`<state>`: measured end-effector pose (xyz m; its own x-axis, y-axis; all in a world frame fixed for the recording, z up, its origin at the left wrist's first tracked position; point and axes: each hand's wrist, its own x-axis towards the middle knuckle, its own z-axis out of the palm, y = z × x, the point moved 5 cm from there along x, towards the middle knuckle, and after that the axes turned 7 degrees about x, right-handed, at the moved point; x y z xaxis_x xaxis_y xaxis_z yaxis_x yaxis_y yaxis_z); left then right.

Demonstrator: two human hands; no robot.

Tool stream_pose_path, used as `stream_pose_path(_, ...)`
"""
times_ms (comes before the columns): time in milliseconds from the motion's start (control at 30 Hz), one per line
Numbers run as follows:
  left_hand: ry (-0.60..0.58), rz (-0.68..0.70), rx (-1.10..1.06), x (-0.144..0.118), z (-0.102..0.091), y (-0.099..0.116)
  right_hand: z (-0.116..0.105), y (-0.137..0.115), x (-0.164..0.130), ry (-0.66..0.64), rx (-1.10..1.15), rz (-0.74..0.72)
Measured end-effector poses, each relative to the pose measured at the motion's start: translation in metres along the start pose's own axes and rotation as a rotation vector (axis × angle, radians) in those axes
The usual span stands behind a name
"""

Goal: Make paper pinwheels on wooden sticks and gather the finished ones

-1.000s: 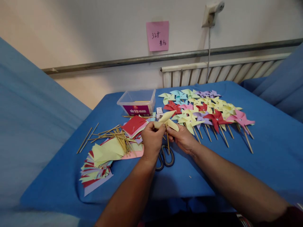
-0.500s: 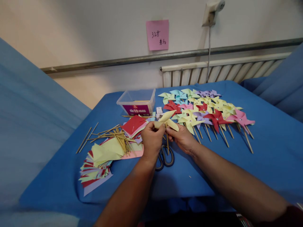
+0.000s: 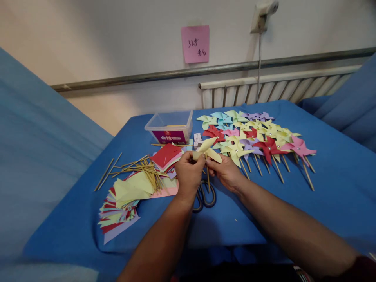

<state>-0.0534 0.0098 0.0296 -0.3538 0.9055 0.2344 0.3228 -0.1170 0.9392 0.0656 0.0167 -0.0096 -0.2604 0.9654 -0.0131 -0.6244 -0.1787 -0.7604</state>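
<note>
Head view: left hand (image 3: 188, 175) and right hand (image 3: 225, 171) meet above the middle of the tabletop (image 3: 331, 184), both sets of fingers pressed onto a pale yellow pinwheel (image 3: 207, 151). The left fingers pinch its paper hub from the left side; the right fingers close on the thin wooden stick (image 3: 208, 177) that hangs down beneath it. The blades stand free above the knuckles, apart from everything else.

Judging from this hold, the weak spot is the join of paper and stick. Too hard a squeeze by the left fingers would likely crease the folded blades or tear the paper at the centre. A sideways twist by the right fingers could snap the stick or work it loose.

Scissors (image 3: 204, 194) lie directly under the hands, so a dropped pinwheel may land on them and bend. Finished pinwheels (image 3: 258, 139) lie packed toward the far right corner, and a sweep of the right forearm could scatter them. Loose sticks (image 3: 138, 166) and cut paper squares (image 3: 126, 197) lie near the left edge, close enough for the left elbow to push off.
</note>
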Motion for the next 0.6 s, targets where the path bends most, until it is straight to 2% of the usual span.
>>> stream_pose_path(400,0.013,0.022,0.027,0.000,-0.001,0.000,0.004,-0.003,-0.003,0.065,0.011,-0.017)
stream_pose_path(600,0.033,0.036,0.052,0.007,0.010,-0.004,-0.005,0.000,0.006,0.100,0.035,-0.045)
